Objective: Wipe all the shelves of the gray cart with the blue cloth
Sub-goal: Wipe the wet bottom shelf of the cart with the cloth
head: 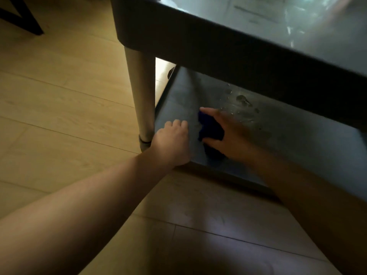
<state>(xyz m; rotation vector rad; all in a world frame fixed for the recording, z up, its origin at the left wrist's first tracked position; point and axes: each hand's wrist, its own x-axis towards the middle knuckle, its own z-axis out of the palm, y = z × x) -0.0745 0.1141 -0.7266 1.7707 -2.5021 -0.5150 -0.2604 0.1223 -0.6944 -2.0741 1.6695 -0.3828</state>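
Observation:
The gray cart's lower shelf [178, 108] lies in shadow under the upper shelf [218, 38]. My right hand [232, 133] presses the bunched blue cloth [210, 130] flat against the lower shelf near its front left corner, thumb and fingers spread around it. Wet smears and droplets [240, 104] glisten on the shelf just beyond the cloth. My left hand [172, 139] is curled over the shelf's front left edge, beside the cart's round metal leg [143, 92]. The far right of the lower shelf is hidden by the upper shelf.
The cart stands on a light wooden floor [59, 106]. A dark furniture leg [25, 18] shows at the top left. Papers under a shiny film [258, 12] lie on the upper shelf. A caster [170, 73] is partly visible behind the lower shelf.

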